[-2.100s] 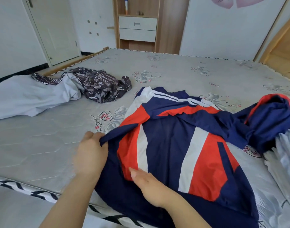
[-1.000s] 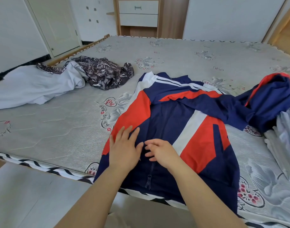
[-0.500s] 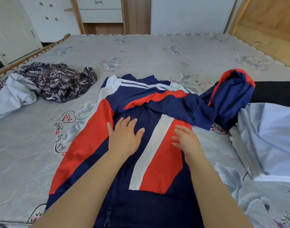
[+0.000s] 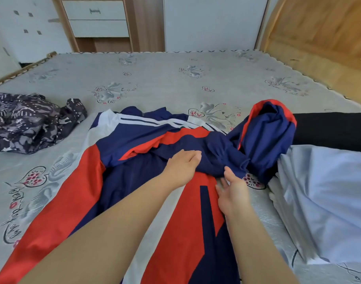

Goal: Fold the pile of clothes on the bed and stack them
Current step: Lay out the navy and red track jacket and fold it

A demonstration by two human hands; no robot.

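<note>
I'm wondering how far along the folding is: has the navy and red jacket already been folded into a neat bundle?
No, the jacket lies spread open across the mattress, its hood bunched loosely to one side.

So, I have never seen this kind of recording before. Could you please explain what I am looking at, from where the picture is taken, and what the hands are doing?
There is no machine here. A person wears a wide-angle camera on the head, so you look forward and down along their own bare arms.

They stand at a bed with a flower-printed cover. In front lies a navy, red and white jacket, spread out but bunched at its far end. The left hand rests flat on the jacket, fingers straight. The right hand, fingers relaxed, touches the bunched navy cloth; nothing is gripped.

Other clothes wait around: a dark patterned garment at left, a pale blue one at right, and a black one behind it.
</note>
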